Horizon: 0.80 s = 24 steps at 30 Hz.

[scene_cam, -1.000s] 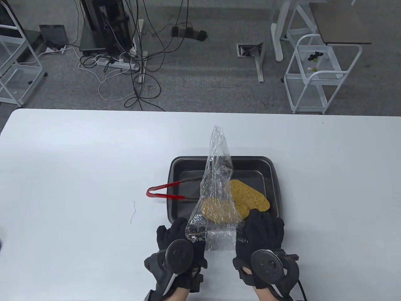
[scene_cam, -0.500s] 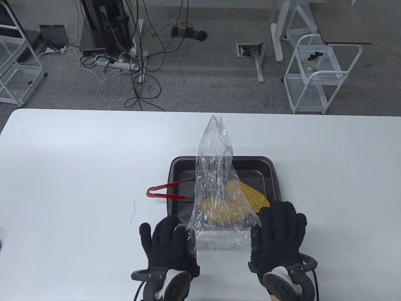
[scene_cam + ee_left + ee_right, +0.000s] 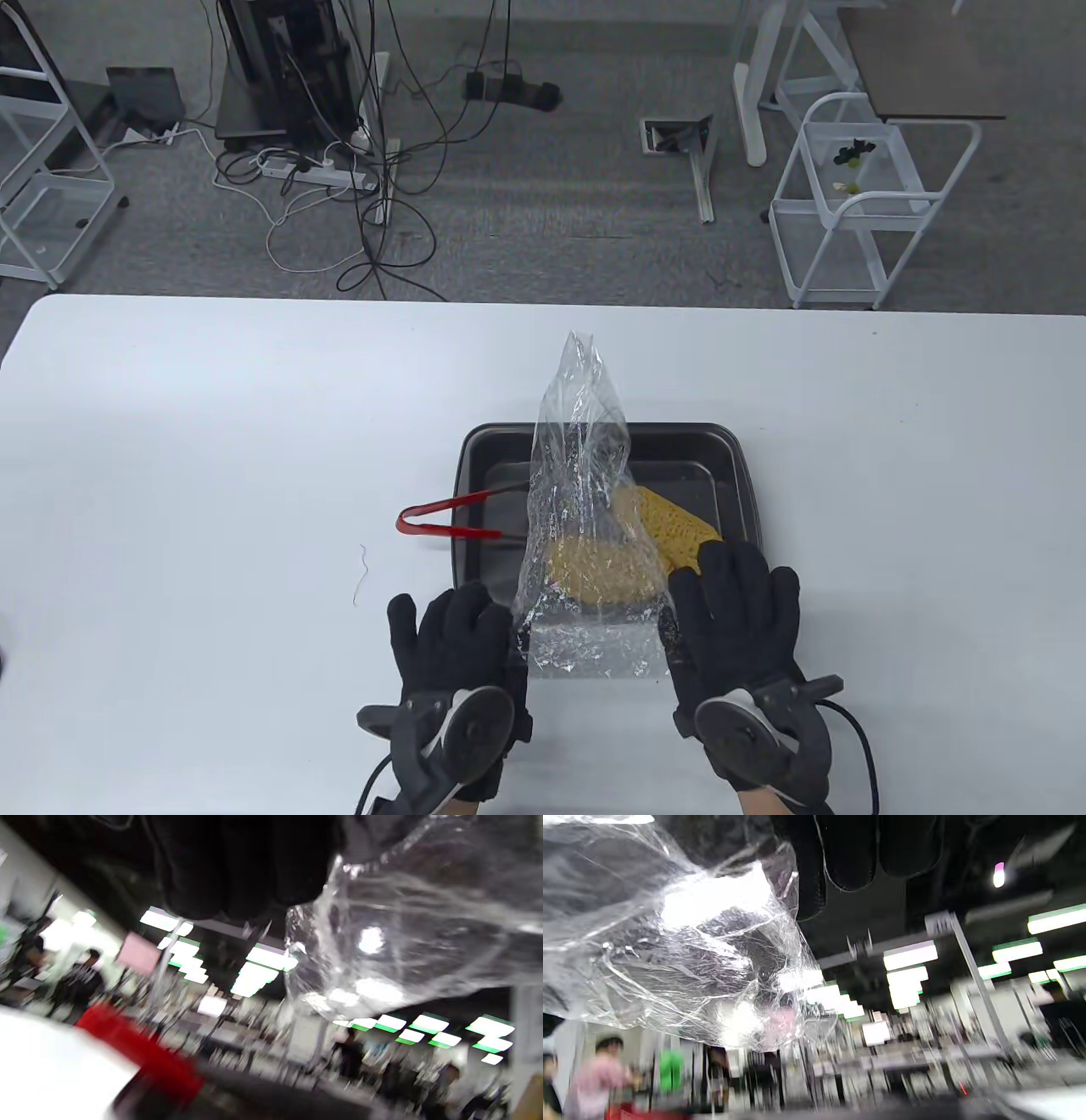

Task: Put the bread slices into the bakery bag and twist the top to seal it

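A clear bakery bag (image 3: 577,475) stands up over the dark baking tray (image 3: 730,458), its far tip pointing away from me. My left hand (image 3: 458,637) grips the bag's near left edge and my right hand (image 3: 734,603) grips its near right edge. One yellow bread slice (image 3: 598,573) shows through the plastic; I cannot tell whether it is inside the bag or under it. A second slice (image 3: 679,526) lies in the tray beside my right hand, partly uncovered. In the wrist views, curled gloved fingers (image 3: 237,866) (image 3: 848,853) sit next to the crinkled bag (image 3: 403,942) (image 3: 670,955).
Red tongs (image 3: 441,519) rest across the tray's left rim, handle end out on the white table (image 3: 212,441). A short thread (image 3: 362,573) lies left of my hands. White wire carts (image 3: 857,204) and cables (image 3: 339,170) are on the floor beyond the table.
Both hands turned palm-down and spread apart, pulling the bag's near edge wide. Since half a second ago they have come slightly closer and the bag has narrowed.
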### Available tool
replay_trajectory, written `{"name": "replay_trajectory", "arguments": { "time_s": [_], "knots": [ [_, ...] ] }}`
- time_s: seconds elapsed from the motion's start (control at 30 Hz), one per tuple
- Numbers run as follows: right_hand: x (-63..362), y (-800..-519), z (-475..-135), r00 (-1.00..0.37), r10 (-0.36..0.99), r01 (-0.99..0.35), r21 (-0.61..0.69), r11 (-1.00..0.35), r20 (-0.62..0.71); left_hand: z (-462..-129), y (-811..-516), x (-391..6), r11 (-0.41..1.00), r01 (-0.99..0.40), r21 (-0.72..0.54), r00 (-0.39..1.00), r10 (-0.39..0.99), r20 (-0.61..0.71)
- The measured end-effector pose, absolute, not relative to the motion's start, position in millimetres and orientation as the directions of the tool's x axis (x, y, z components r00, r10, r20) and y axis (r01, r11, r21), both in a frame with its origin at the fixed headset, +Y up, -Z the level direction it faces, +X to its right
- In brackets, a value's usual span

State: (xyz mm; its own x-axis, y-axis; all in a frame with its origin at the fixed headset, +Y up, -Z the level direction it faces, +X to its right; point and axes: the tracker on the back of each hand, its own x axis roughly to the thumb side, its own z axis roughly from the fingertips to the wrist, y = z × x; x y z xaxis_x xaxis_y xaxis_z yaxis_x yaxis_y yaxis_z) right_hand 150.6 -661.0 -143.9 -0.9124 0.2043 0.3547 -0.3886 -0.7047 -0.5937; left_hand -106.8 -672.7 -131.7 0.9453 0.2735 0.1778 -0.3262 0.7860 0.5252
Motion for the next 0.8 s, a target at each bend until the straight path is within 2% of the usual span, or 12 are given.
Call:
{"name": "replay_trajectory", "arguments": {
  "time_s": [0.13, 0.27, 0.33, 0.37, 0.4, 0.43, 0.47, 0.5, 0.53, 0.63, 0.73, 0.8],
  "knots": [
    [150.1, -648.8, -122.6, -0.875, 0.132, -0.459, -0.713, -0.530, 0.465, -109.7, -661.5, -101.1, 0.641, -0.349, 0.684, 0.934, 0.181, 0.307],
    [146.3, -655.5, -129.1, -0.901, 0.034, -0.374, -0.737, -0.563, 0.432, -126.7, -669.5, -104.9, 0.746, -0.283, 0.603, 0.959, 0.202, 0.201],
    [144.1, -664.6, -142.3, -0.919, -0.004, -0.293, -0.689, -0.663, 0.395, -148.3, -682.8, -113.8, 0.867, -0.238, 0.439, 0.967, 0.253, 0.024],
    [141.6, -669.4, -152.7, -0.932, -0.003, -0.229, -0.592, -0.773, 0.363, -159.8, -694.8, -121.9, 0.926, -0.232, 0.300, 0.953, 0.277, -0.119],
    [140.2, -674.2, -158.8, -0.942, 0.010, -0.177, -0.471, -0.864, 0.336, -166.0, -703.0, -126.8, 0.951, -0.249, 0.184, 0.939, 0.284, -0.195],
    [135.1, -682.2, -166.3, -0.940, 0.071, -0.157, -0.236, -0.959, 0.335, -174.6, -715.2, -131.7, 0.941, -0.335, -0.038, 0.916, 0.317, -0.245],
    [131.6, -686.6, -168.8, -0.936, 0.117, -0.169, -0.132, -0.977, 0.332, -177.1, -721.3, -133.9, 0.904, -0.402, -0.144, 0.892, 0.351, -0.285],
    [128.9, -689.8, -168.6, -0.933, 0.126, -0.186, -0.154, -0.970, 0.336, -177.9, -726.3, -135.4, 0.886, -0.440, -0.146, 0.870, 0.381, -0.313],
    [127.2, -687.8, -168.0, -0.931, 0.100, -0.196, -0.251, -0.948, 0.350, -179.7, -727.6, -138.0, 0.908, -0.409, -0.092, 0.877, 0.364, -0.312],
    [126.8, -673.0, -158.6, -0.943, 0.065, -0.187, -0.356, -0.916, 0.327, -178.0, -723.7, -138.4, 0.910, -0.413, -0.031, 0.889, 0.395, -0.233],
    [135.5, -654.2, -156.9, -0.974, 0.048, -0.160, -0.523, -0.837, 0.221, -175.5, -719.1, -134.1, 0.883, -0.468, 0.031, 0.883, 0.466, 0.061],
    [143.8, -640.5, -162.8, -0.987, 0.056, -0.135, -0.592, -0.795, 0.150, -176.2, -720.9, -131.4, 0.846, -0.533, 0.010, 0.833, 0.523, 0.181]
  ]
}}
